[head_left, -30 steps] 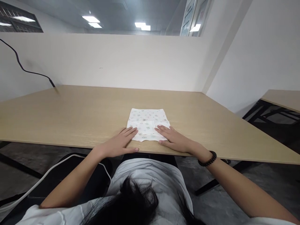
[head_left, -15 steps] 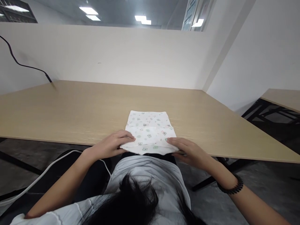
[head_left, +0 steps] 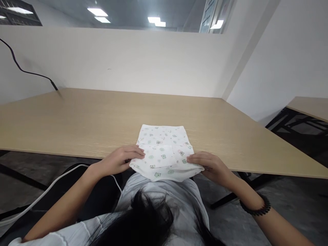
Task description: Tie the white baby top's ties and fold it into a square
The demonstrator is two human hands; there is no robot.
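Observation:
A folded white cloth (head_left: pixel 164 150) printed with small green and dark figures lies at the near edge of the wooden table (head_left: pixel 89 119), its near part hanging past the edge. My left hand (head_left: pixel 120 160) grips the cloth's near left corner with curled fingers. My right hand (head_left: pixel 208 165), a dark bead bracelet on its wrist, pinches the near right corner. Both hands hold the cloth's near side slightly lifted off the table edge.
A white partition wall (head_left: pixel 128 61) runs along the table's far side. A black cable (head_left: pixel 23 70) hangs down to the table's far left corner. A white cable (head_left: pixel 51 188) passes under the table at left. A second table (head_left: pixel 311 107) stands at the far right.
My hands went from lying flat on the cloth to gripping its near corners. The cloth slid toward me and its near edge now hangs over the table edge.

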